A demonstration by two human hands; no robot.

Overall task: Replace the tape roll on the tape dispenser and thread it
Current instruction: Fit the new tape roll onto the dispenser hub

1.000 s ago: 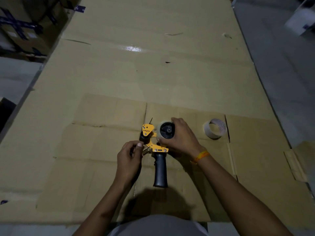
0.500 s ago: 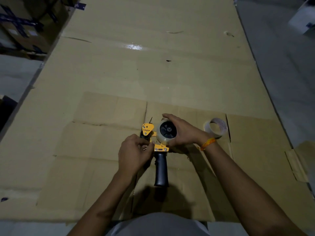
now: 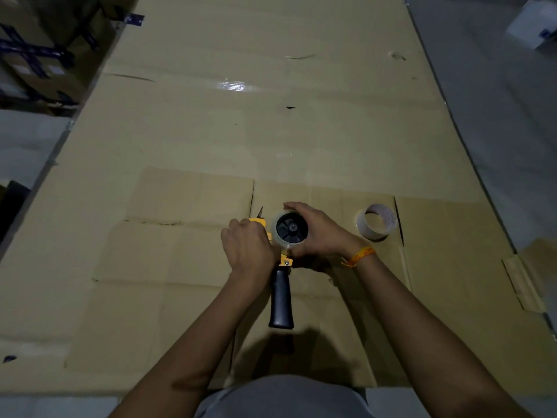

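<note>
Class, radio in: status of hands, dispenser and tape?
Left hand over dispenser front. Right hand gripping mounted tape roll. Empty core lying clear, right.

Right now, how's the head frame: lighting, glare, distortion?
Head view: dim and yellowish overall; one specular glare patch on the cardboard far ahead; a shadow under the dispenser handle; wide-angle bending curves the cardboard's right edge; corners fall dark. The hands, left hand and right hand, and the roll read clearly enough; the spare core is slightly soft.

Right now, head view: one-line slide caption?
Right hand steadies clear tape roll on yellow black-handled dispenser; left hand works beside it.
</note>
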